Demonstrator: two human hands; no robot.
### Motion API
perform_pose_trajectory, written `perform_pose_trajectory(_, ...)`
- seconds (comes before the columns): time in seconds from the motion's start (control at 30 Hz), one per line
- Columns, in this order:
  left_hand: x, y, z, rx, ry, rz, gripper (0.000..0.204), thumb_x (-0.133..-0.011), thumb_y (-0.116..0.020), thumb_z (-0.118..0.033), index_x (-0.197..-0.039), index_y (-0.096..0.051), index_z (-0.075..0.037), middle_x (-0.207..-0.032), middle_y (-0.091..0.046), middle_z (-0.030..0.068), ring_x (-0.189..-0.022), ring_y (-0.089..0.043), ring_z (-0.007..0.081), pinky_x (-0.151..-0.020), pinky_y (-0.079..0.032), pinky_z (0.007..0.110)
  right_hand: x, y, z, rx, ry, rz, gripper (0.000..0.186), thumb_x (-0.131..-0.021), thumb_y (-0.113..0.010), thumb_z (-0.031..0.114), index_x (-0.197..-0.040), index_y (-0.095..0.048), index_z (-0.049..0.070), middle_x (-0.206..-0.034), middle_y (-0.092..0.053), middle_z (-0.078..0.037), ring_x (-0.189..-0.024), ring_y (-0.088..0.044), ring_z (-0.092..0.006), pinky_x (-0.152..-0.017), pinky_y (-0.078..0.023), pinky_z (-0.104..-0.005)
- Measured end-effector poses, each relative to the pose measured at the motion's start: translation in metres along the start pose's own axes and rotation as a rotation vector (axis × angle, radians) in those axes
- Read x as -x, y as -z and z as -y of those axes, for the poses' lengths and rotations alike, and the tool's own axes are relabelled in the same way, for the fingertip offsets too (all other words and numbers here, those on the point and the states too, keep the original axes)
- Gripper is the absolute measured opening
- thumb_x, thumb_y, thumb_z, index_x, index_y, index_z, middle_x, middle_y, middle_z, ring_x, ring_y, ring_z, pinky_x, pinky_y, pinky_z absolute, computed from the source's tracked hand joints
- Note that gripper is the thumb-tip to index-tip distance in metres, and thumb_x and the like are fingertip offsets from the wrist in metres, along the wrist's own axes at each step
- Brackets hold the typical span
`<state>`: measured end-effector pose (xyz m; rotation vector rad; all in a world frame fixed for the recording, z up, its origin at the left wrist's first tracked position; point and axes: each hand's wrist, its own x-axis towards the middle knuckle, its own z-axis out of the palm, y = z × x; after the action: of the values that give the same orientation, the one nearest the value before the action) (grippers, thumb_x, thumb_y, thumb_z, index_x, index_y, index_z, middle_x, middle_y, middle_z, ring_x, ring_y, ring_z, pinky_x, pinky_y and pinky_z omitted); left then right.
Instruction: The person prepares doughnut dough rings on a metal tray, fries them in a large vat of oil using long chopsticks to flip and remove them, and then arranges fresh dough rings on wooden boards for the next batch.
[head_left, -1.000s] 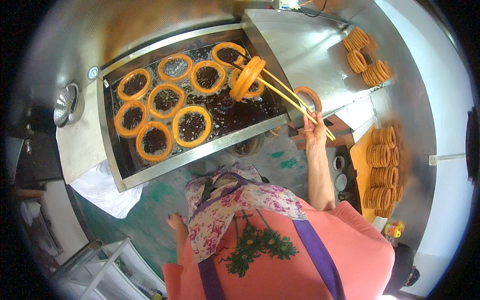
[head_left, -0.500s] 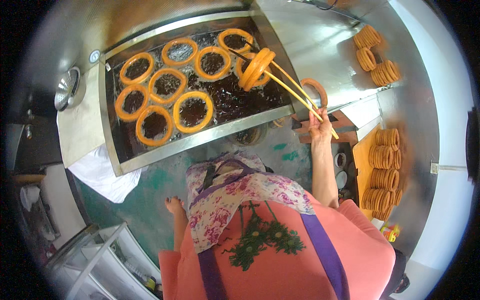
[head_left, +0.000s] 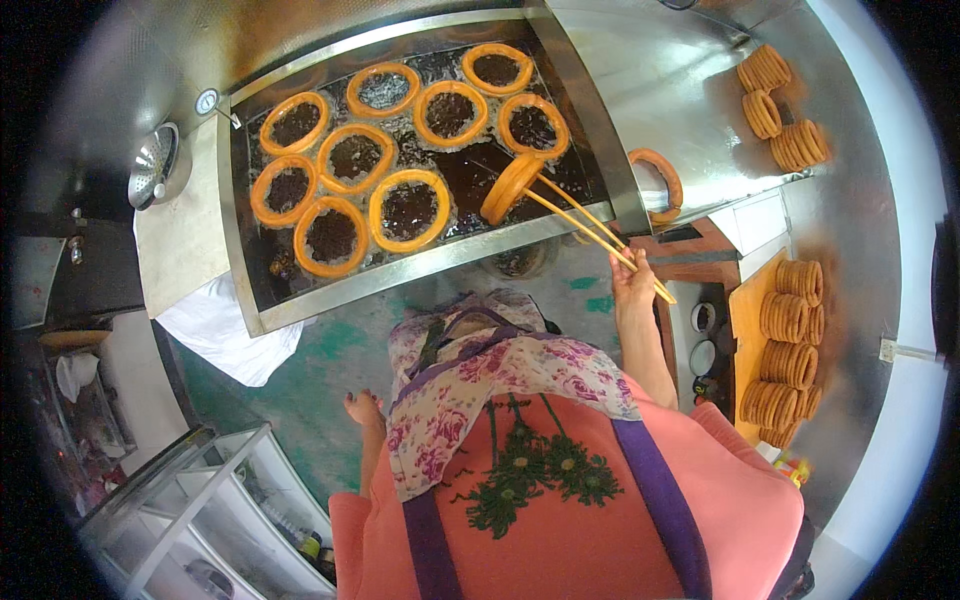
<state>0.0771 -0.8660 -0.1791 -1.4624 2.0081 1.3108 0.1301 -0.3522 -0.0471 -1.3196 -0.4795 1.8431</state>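
Observation:
My right hand point(head_left: 631, 281) grips a pair of long wooden chopsticks point(head_left: 580, 225). Their far ends are at a thick golden fried dough ring point(head_left: 510, 188), tilted on its side at the near right of the fryer point(head_left: 330, 298); whether a second ring is pressed against it I cannot tell. Several other golden rings float flat in the dark bubbling oil, among them a near one point(head_left: 441, 193) and a far right one point(head_left: 565, 130). My left hand point(head_left: 364, 406) hangs low by the apron, fingers loosely apart, holding nothing.
Stacks of browned rings stand on a wooden board point(head_left: 745, 325) at right and on the steel counter point(head_left: 660, 110) behind it. Another ring point(head_left: 672, 190) leans beside the fryer. A perforated metal strainer point(head_left: 150, 170), a dial thermometer point(head_left: 206, 101) and a white cloth point(head_left: 235, 335) are at left.
The chopsticks have lowered the held dough toward the fryer's near edge, uncovering the right-hand ring behind it. The whole view has shifted slightly; my left hand still hangs.

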Motion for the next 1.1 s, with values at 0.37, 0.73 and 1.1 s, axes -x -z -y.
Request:
perform_pose_trajectory(0.37, -0.008, -0.005, -0.016, 0.137, 0.018, -0.021, 0.055, -0.077, -0.054, -0.003, -0.129, -0.038, -0.007, -0.088, -0.058, 0.0121, -0.066, -0.056, 0.0203, -0.049, -0.047, 0.031, -0.003, -0.078, -0.039, 0.117, 0.226, -0.034, 0.011, -0.085, -0.058, 0.007, -0.088, -0.051, -0.003, -0.080, -0.061, -0.021, -0.066, -0.065, -0.0263, -0.048, -0.059, -0.0352)
perform_pose_trajectory(0.73, -0.019, 0.004, -0.004, -0.024, 0.083, -0.064, 0.057, -0.076, -0.057, -0.003, -0.130, -0.038, -0.011, -0.084, -0.058, 0.0112, -0.064, -0.055, 0.0195, -0.046, -0.045, 0.032, 0.028, -0.094, -0.023, 0.452, 0.542, 0.277, 0.018, -0.085, -0.060, 0.011, -0.091, -0.054, -0.004, -0.078, -0.061, -0.015, -0.064, -0.064, -0.0227, -0.052, -0.057, -0.0332)
perform_pose_trajectory(1.1, -0.170, -0.011, 0.093, 0.043, -0.088, 0.057, 0.048, -0.075, -0.060, -0.011, -0.121, -0.047, -0.007, -0.093, -0.060, 0.0163, -0.076, -0.057, 0.0266, -0.065, -0.047, 0.041, 0.143, -0.087, 0.059, 0.616, 0.821, 0.554, 0.014, -0.086, -0.059, 0.010, -0.090, -0.058, -0.003, -0.075, -0.065, -0.012, -0.068, -0.065, -0.0201, -0.064, -0.055, -0.0324)
